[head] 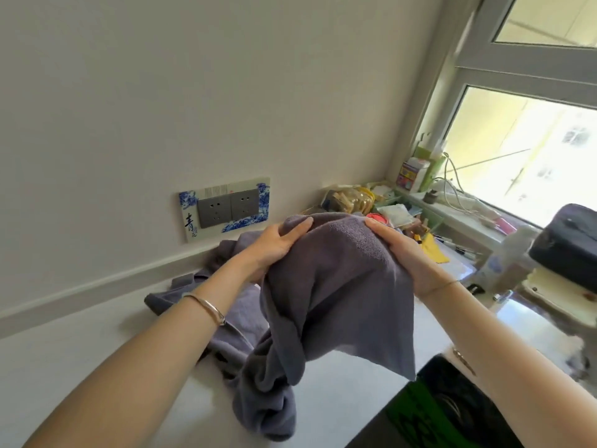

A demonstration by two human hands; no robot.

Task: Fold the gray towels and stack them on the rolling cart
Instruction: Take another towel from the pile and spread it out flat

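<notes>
A gray towel (336, 286) hangs in the air between my two hands, its lower part bunched and trailing down onto the white surface (97, 360). My left hand (279, 244) grips its upper left edge, fingers curled over the cloth. My right hand (400, 253) grips the upper right edge. Behind and under my left forearm lies a crumpled heap of more gray towels (232, 331) on the white surface by the wall.
A double wall socket with a blue-and-white frame (226, 206) is on the wall behind. A cluttered windowsill and table corner (387, 205) with packets and cables lies at the right. A dark object (568, 240) sits at the far right; a black-and-green thing (436, 409) at the bottom right.
</notes>
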